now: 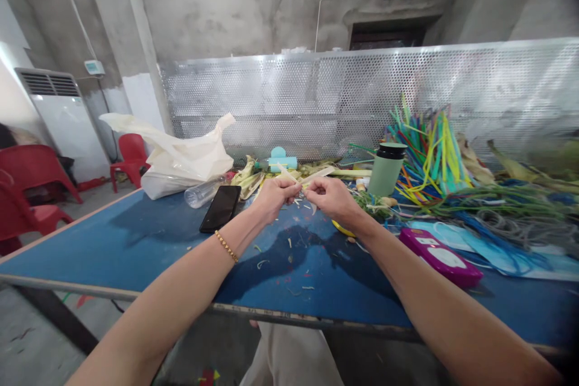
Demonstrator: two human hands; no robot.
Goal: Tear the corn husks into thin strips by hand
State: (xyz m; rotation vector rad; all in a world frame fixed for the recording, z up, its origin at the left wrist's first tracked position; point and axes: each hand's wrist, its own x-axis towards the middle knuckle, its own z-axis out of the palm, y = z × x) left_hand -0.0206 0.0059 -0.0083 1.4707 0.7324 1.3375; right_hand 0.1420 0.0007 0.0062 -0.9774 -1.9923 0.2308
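Both hands meet above the middle of the blue table (158,259), fingertips almost touching. My left hand (275,198) is closed in a pinch on pale, flat strips (322,174) that look like dried husk. My right hand (333,198) pinches the same strips from the other side. The strips cross and fan out beyond the fingers; how they join between the fingertips is too small to tell. A beaded bracelet (225,246) circles my left wrist. Small pale scraps (290,243) lie on the table below the hands.
Left of the hands lie a black phone (220,209), a clear bottle (201,194) and a white plastic bag (187,160). To the right are a green tumbler (386,172), a purple device (438,257), blue masks (502,251) and bundled coloured strips (441,160). A perforated metal panel (271,96) stands behind.
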